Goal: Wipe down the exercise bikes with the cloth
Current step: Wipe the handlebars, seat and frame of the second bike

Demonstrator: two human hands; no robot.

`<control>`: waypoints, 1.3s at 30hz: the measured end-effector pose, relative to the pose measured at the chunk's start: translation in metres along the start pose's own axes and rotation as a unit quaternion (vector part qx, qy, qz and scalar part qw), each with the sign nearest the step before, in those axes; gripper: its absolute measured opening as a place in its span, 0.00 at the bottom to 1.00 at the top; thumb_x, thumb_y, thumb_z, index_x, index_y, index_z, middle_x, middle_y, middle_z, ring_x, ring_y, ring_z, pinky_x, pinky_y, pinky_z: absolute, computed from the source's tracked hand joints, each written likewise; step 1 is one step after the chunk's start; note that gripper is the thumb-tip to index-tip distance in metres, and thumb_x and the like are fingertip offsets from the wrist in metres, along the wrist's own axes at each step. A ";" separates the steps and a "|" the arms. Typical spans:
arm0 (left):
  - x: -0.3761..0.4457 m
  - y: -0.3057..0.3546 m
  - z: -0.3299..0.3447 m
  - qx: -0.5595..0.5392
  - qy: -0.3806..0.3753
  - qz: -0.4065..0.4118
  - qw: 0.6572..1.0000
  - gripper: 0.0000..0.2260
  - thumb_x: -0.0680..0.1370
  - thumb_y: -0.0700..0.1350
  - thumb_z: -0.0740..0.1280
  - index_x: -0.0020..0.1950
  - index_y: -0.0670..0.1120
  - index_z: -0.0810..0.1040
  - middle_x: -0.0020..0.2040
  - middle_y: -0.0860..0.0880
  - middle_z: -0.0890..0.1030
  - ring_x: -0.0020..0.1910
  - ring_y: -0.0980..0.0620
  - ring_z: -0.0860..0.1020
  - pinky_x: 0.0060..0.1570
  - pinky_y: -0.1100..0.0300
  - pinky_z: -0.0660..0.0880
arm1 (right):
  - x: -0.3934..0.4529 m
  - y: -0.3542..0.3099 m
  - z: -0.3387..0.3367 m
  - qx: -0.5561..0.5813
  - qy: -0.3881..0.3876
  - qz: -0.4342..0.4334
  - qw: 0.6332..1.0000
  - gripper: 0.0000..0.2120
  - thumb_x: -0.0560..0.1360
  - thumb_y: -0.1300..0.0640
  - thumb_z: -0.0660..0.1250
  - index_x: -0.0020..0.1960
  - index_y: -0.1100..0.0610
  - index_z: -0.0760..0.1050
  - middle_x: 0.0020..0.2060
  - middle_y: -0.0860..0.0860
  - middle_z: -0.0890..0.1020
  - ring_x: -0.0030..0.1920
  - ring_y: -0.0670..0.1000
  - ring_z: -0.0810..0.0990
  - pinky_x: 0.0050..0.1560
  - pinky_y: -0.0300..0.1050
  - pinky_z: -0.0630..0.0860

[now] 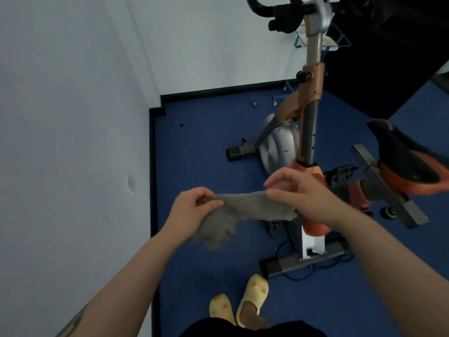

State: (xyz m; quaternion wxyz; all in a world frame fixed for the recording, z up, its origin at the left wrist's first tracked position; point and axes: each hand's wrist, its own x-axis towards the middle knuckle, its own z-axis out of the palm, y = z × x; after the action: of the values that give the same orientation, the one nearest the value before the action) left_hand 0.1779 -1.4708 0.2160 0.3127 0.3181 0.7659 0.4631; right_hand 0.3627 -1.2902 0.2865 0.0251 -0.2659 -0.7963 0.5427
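Over blue floor [201, 142], both hands stretch cloth [245, 206] left-to-right.

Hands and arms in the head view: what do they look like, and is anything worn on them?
Both forearms are bare, with no sleeves, gloves, watch or rings visible. The left hand and right hand are uncovered. A dark tattoo-like marking shows on the left forearm near the bottom frame edge.

A small gym room: exercise bike [308, 132] on blue floor [206, 147], white walls [73, 93].
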 end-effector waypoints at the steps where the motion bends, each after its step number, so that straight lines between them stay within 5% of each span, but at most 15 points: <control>1: -0.001 0.002 0.003 -0.029 0.017 -0.016 0.999 0.03 0.76 0.45 0.73 0.42 0.49 0.83 0.39 0.49 0.84 0.38 0.55 0.82 0.39 0.63 0.78 | -0.002 0.003 0.012 -0.006 0.000 0.006 1.000 0.02 0.76 0.55 0.70 0.48 0.51 0.79 0.40 0.47 0.85 0.44 0.46 0.83 0.49 0.44 0.80; 6: -0.006 0.020 0.019 -0.342 -0.054 -0.160 0.924 0.09 0.81 0.41 0.65 0.56 0.42 0.83 0.49 0.44 0.85 0.47 0.50 0.83 0.40 0.58 0.80 | -0.006 0.008 0.070 0.021 0.099 -0.030 0.994 0.04 0.75 0.61 0.71 0.46 0.53 0.78 0.37 0.47 0.85 0.42 0.46 0.84 0.47 0.48 0.81; 9: -0.013 0.029 0.029 -0.388 -0.064 -0.166 0.904 0.12 0.81 0.49 0.64 0.55 0.44 0.83 0.48 0.48 0.84 0.48 0.52 0.81 0.43 0.57 0.79 | -0.008 0.011 0.081 0.014 0.104 -0.042 0.994 0.05 0.76 0.61 0.70 0.48 0.52 0.77 0.39 0.45 0.85 0.45 0.42 0.83 0.50 0.47 0.80; 13: -0.018 0.036 0.040 -0.303 -0.020 -0.122 0.945 0.11 0.79 0.46 0.68 0.56 0.41 0.82 0.51 0.44 0.85 0.51 0.47 0.83 0.49 0.56 0.79 | -0.012 0.017 0.077 0.105 0.051 -0.026 0.993 0.04 0.77 0.65 0.68 0.49 0.57 0.76 0.44 0.51 0.86 0.47 0.47 0.85 0.45 0.40 0.78; 15: -0.018 0.038 0.042 -0.263 -0.021 -0.099 0.959 0.08 0.80 0.43 0.67 0.55 0.42 0.82 0.50 0.44 0.85 0.49 0.48 0.83 0.47 0.57 0.79 | -0.017 0.022 0.068 0.144 0.086 -0.035 0.985 0.04 0.76 0.65 0.69 0.49 0.58 0.76 0.42 0.52 0.86 0.43 0.49 0.85 0.43 0.37 0.77; 18: -0.021 0.044 0.043 -0.168 -0.095 -0.041 0.980 0.07 0.80 0.43 0.67 0.54 0.44 0.83 0.48 0.45 0.85 0.46 0.52 0.83 0.46 0.59 0.79 | -0.024 0.034 0.048 0.067 0.150 -0.044 0.986 0.13 0.72 0.58 0.75 0.53 0.49 0.76 0.41 0.48 0.82 0.42 0.47 0.81 0.44 0.42 0.77; 20: -0.022 0.050 0.046 -0.115 -0.155 -0.009 0.981 0.07 0.81 0.43 0.66 0.54 0.45 0.83 0.49 0.46 0.84 0.46 0.51 0.82 0.49 0.56 0.79 | -0.034 0.043 0.034 0.002 0.121 -0.039 0.992 0.20 0.70 0.52 0.77 0.58 0.41 0.76 0.47 0.45 0.77 0.49 0.45 0.77 0.51 0.42 0.75; 24: -0.028 0.066 0.066 -0.086 -0.232 0.041 0.968 0.06 0.80 0.44 0.67 0.52 0.49 0.83 0.48 0.50 0.85 0.48 0.54 0.82 0.48 0.62 0.78 | -0.066 0.066 0.004 -0.053 0.041 -0.037 0.997 0.11 0.71 0.51 0.76 0.51 0.49 0.79 0.56 0.43 0.75 0.60 0.43 0.73 0.62 0.44 0.71; 30: -0.045 0.080 0.148 -0.055 -0.200 0.032 0.978 0.06 0.80 0.40 0.67 0.53 0.46 0.83 0.50 0.51 0.85 0.51 0.54 0.82 0.52 0.64 0.76 | -0.141 0.107 -0.049 -0.058 0.064 -0.002 0.996 0.10 0.73 0.49 0.73 0.43 0.46 0.71 0.40 0.44 0.77 0.41 0.44 0.76 0.45 0.46 0.75; 39: -0.071 0.077 0.334 0.092 -0.199 -0.003 0.976 0.07 0.81 0.44 0.67 0.58 0.50 0.79 0.55 0.57 0.80 0.56 0.60 0.78 0.51 0.72 0.71 | -0.247 0.230 -0.176 -0.288 0.141 0.159 0.934 0.09 0.76 0.44 0.66 0.48 0.46 0.67 0.43 0.44 0.78 0.44 0.49 0.76 0.39 0.47 0.72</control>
State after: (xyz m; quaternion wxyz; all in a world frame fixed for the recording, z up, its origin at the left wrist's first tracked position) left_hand 0.4937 -1.3267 0.1738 0.4297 0.4294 0.7285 0.3167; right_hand 0.7239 -1.1899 0.2185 -0.0273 -0.4587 -0.8541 0.2436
